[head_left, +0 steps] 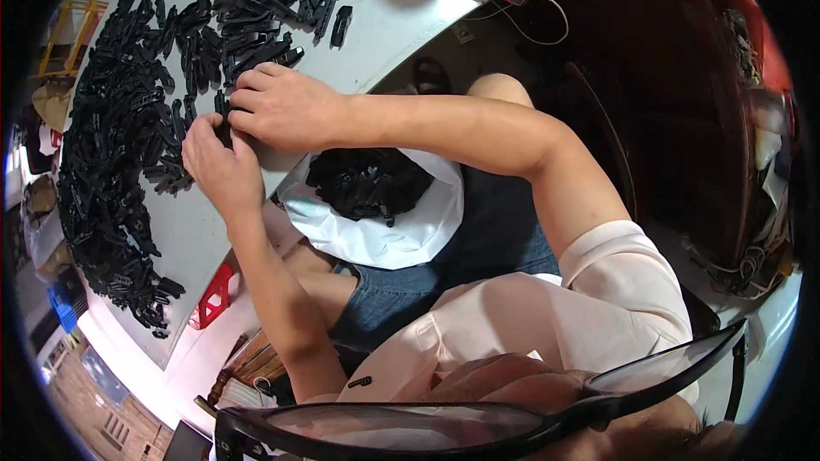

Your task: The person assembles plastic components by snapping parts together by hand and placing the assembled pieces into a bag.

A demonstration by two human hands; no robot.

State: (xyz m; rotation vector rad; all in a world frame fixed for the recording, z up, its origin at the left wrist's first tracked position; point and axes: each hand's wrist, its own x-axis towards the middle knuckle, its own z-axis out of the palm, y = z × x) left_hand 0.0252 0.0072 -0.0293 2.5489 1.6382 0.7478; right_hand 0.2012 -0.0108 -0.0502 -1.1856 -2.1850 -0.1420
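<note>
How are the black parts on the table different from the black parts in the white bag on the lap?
The black parts on the table are far more numerous and spread in a wide, loose band over the grey table; the black parts in the white bag form one small, dense heap. The table parts lie at both hands, left hand and right hand; the white bag sits untouched. Both look like the same small, elongated black pieces.

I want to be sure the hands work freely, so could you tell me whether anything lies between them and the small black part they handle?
Nothing visible does. The left hand and right hand meet directly on the small black part at the table edge, with the black parts pile just beside them.
</note>
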